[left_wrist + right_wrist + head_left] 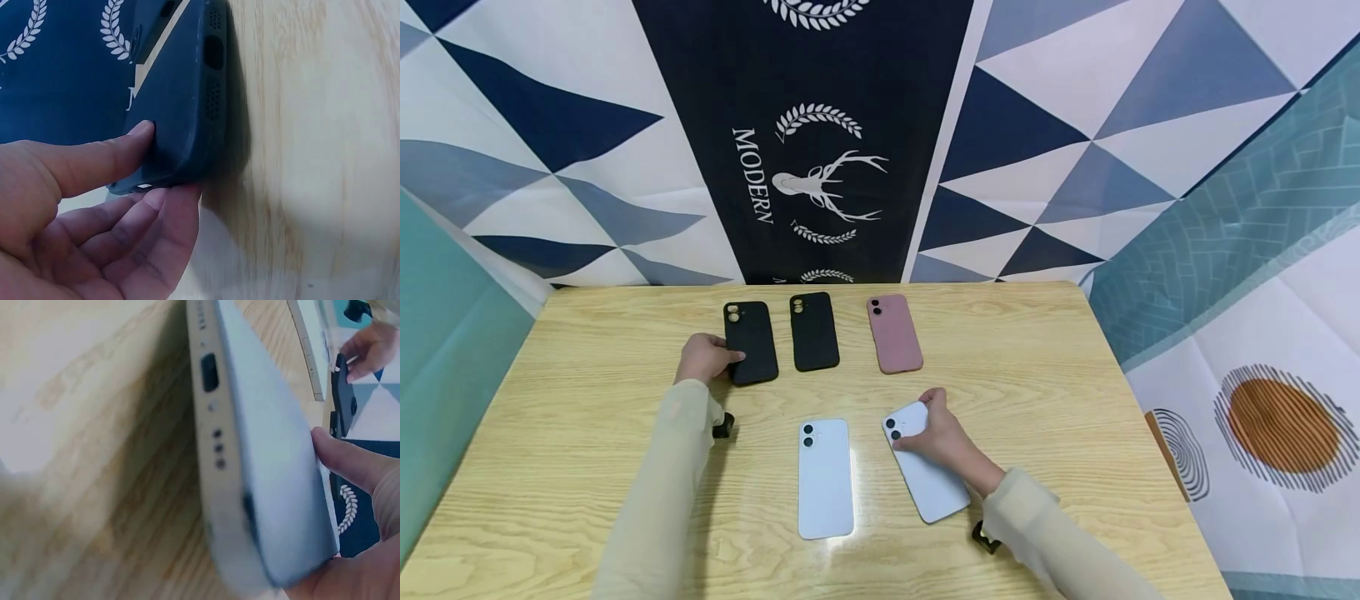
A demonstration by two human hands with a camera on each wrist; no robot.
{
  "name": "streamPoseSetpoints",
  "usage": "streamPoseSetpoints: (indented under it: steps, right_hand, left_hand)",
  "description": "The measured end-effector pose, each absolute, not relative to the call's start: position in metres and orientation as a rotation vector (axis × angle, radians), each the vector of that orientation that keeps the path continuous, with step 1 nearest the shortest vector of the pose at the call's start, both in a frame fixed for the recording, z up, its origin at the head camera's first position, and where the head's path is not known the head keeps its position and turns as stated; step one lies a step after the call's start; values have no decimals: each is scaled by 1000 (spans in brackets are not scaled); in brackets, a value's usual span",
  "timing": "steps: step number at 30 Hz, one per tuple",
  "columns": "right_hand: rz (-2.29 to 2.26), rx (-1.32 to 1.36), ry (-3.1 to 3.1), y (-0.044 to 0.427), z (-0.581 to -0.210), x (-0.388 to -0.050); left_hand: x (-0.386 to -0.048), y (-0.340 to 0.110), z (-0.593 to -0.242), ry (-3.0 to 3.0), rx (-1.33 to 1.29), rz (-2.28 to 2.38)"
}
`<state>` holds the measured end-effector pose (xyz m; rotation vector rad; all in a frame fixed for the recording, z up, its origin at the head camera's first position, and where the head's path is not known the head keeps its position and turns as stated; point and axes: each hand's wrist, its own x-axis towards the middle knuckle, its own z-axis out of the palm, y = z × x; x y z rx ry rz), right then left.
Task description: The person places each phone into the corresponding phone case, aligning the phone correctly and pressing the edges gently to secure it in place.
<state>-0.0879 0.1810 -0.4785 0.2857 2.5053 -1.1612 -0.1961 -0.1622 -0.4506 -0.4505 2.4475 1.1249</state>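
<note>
At the back left of the table, my left hand (706, 358) pinches the left edge of a black phone case (752, 343). In the left wrist view the thumb lies on the back of that case (178, 106) and the fingers are under its side. My right hand (938, 433) grips the upper part of a white phone (936, 483), which lies slanted at the front right. Seen from the right wrist, the phone's bottom edge with its charging port faces the camera, and the thumb (347, 453) is against its back. Another white phone (825, 483) lies flat between my arms.
A second black phone case (815, 333) lies beside the first, and a pink phone case (895, 335) is to its right. Behind the wooden table's (1015, 350) back edge hangs a patterned cloth (820, 183).
</note>
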Motion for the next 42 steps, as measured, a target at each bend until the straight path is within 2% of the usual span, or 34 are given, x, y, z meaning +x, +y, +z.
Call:
streamPoseSetpoints:
  steps: [14,22,42]
  right_hand:
    - [-1535,375,2237,185,-479,-91]
    - [-1594,416,2206,185,-469,-102]
    - [-1698,418,2155,181,-453,-124]
  left_hand:
    - [-197,-181,-461,2350,-459,1327]
    - [-193,-187,-463,2212,-424,1496]
    - [-184,-167,-448,2034,-267,1753]
